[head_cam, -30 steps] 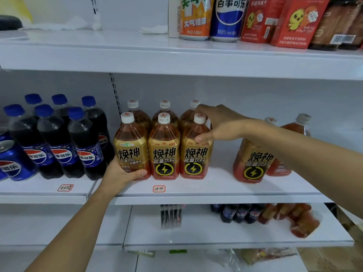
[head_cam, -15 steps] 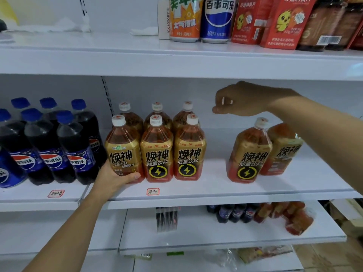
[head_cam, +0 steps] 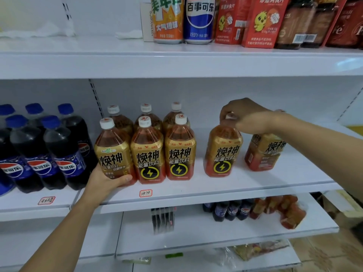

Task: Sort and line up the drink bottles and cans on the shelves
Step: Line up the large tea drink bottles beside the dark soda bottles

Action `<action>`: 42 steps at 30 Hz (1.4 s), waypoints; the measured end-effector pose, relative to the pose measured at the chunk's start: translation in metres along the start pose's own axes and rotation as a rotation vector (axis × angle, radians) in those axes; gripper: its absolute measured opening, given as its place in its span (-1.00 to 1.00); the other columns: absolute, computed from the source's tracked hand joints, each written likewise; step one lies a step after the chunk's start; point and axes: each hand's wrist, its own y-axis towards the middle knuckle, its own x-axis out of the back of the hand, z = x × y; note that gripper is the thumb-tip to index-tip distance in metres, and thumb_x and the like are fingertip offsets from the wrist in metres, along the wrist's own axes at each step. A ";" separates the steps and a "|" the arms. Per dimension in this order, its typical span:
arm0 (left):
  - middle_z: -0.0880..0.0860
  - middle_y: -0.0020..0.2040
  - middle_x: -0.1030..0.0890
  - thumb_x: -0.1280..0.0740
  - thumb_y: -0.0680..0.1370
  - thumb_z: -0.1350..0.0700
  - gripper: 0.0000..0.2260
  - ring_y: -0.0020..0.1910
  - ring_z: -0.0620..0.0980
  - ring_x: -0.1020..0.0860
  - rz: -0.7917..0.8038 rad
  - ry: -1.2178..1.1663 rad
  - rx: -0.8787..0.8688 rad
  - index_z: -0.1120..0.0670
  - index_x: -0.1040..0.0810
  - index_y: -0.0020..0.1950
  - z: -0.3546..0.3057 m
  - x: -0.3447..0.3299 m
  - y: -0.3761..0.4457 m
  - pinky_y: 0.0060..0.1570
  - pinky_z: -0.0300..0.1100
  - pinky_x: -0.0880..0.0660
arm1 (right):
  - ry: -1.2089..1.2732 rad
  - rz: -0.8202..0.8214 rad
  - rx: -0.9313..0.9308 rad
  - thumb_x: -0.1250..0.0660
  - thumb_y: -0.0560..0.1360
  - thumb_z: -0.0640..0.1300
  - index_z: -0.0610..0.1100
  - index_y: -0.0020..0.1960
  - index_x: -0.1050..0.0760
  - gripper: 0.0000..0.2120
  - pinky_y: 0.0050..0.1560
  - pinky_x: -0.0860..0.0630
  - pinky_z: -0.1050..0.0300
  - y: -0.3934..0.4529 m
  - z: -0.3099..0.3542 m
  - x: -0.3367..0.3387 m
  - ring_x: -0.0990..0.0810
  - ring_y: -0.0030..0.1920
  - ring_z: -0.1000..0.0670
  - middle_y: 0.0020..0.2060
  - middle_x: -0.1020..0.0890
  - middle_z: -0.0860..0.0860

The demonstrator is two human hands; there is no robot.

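Observation:
Several gold-labelled energy drink bottles with white caps stand in two rows on the middle shelf (head_cam: pixel 216 191). My left hand (head_cam: pixel 107 180) holds the base of the front-left bottle (head_cam: pixel 114 152) of that group. Apart to the right stands a lone bottle (head_cam: pixel 223 152); my right hand (head_cam: pixel 245 115) grips its cap and neck from above. Another bottle (head_cam: pixel 264 152) stands further right, partly behind my right forearm. Dark Pepsi bottles (head_cam: pixel 57 152) with blue caps fill the shelf's left end.
The top shelf carries an orange can (head_cam: pixel 168 18), a blue Pepsi can (head_cam: pixel 199 18) and red snack boxes (head_cam: pixel 261 20). On the lower shelf lie small dark bottles (head_cam: pixel 229 210) and red packets (head_cam: pixel 284 213). A gap separates the grouped bottles from the lone one.
My right hand left the grouped bottles, swung right and came down onto the lone bottle's cap. My left hand stayed on the front-left bottle.

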 end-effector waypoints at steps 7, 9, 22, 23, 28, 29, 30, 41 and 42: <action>-0.06 -0.06 -0.76 -0.66 0.17 0.19 -0.35 -0.11 -0.13 -0.72 0.007 -0.025 -0.007 0.20 -0.57 0.22 -0.002 -0.002 -0.001 -0.19 -0.36 -0.59 | 0.021 -0.048 0.071 -0.31 0.65 0.00 -0.05 0.08 -0.60 -0.85 -0.01 -0.34 0.16 0.023 0.025 -0.015 -0.47 0.01 0.05 -0.03 -0.52 0.09; -0.09 -0.04 -0.75 -0.71 0.13 0.11 -0.29 -0.09 -0.14 -0.72 0.010 -0.026 -0.004 0.16 -0.57 0.22 -0.003 0.000 -0.001 -0.12 -0.29 -0.61 | 0.019 -0.057 0.073 -0.29 0.65 0.01 -0.05 0.09 -0.59 -0.84 0.00 -0.35 0.15 0.027 0.028 -0.016 -0.49 0.02 0.03 0.00 -0.54 0.06; 0.00 0.10 -0.72 -0.68 -0.08 -0.38 0.02 0.09 0.04 -0.68 0.004 0.026 0.033 0.02 -0.56 0.29 0.015 0.008 0.008 0.21 0.19 -0.57 | -0.270 0.013 -0.286 -0.14 0.65 0.25 0.05 0.43 -0.34 -0.55 0.12 -0.44 0.00 -0.022 -0.048 0.058 -0.50 0.12 -0.08 0.29 -0.51 -0.08; 0.00 0.10 -0.72 -0.67 -0.08 -0.37 0.01 0.09 0.04 -0.68 0.000 0.021 0.025 0.03 -0.57 0.28 0.014 0.007 0.008 0.20 0.18 -0.57 | -0.335 0.122 -0.378 -0.12 0.64 0.29 0.04 0.42 -0.34 -0.53 0.13 -0.47 -0.03 -0.029 -0.062 0.058 -0.52 0.12 -0.11 0.26 -0.53 -0.09; 0.09 0.04 -0.74 -0.77 0.10 0.00 -0.23 0.01 0.09 -0.72 0.022 0.002 0.017 0.13 -0.59 0.23 0.008 0.002 0.006 0.17 0.24 -0.59 | -0.165 0.226 -0.543 -0.13 0.68 0.20 -0.01 0.25 -0.36 -0.68 -0.09 -0.54 -0.01 -0.038 -0.088 0.026 -0.61 -0.09 -0.03 0.01 -0.63 -0.04; 0.08 0.03 -0.74 -0.76 0.11 0.05 -0.26 0.00 0.06 -0.72 0.019 0.008 0.015 0.13 -0.59 0.23 0.008 0.002 0.006 0.17 0.21 -0.59 | -0.171 0.158 -0.517 -0.15 0.67 0.19 -0.01 0.24 -0.37 -0.70 -0.11 -0.51 -0.01 -0.035 -0.086 0.022 -0.58 -0.09 -0.03 -0.02 -0.61 -0.02; 0.07 0.03 -0.74 -0.75 0.11 0.09 -0.26 -0.01 0.04 -0.72 0.012 0.011 0.009 0.13 -0.59 0.23 0.008 0.001 0.005 0.16 0.18 -0.59 | -0.189 0.095 -0.498 -0.15 0.67 0.19 -0.01 0.23 -0.37 -0.70 -0.12 -0.47 0.00 -0.031 -0.083 0.019 -0.56 -0.09 -0.04 -0.05 -0.58 0.00; -0.03 0.02 -0.75 -0.69 -0.06 -0.28 -0.07 0.00 -0.06 -0.72 0.024 0.012 0.044 0.07 -0.60 0.21 0.000 0.003 0.000 0.07 -0.02 -0.58 | -0.198 -0.106 -0.270 -0.15 0.68 0.14 -0.10 0.24 -0.38 -0.67 -0.16 -0.43 0.02 0.054 -0.018 0.007 -0.57 -0.11 -0.14 -0.08 -0.60 -0.08; -0.04 0.02 -0.75 -0.69 -0.07 -0.30 -0.05 0.00 -0.08 -0.71 0.025 0.015 0.048 0.07 -0.59 0.22 0.000 0.004 0.001 0.07 -0.03 -0.59 | -0.205 -0.094 -0.266 -0.16 0.67 0.15 -0.11 0.24 -0.38 -0.65 -0.16 -0.43 0.03 0.063 -0.013 0.005 -0.56 -0.10 -0.14 -0.09 -0.58 -0.07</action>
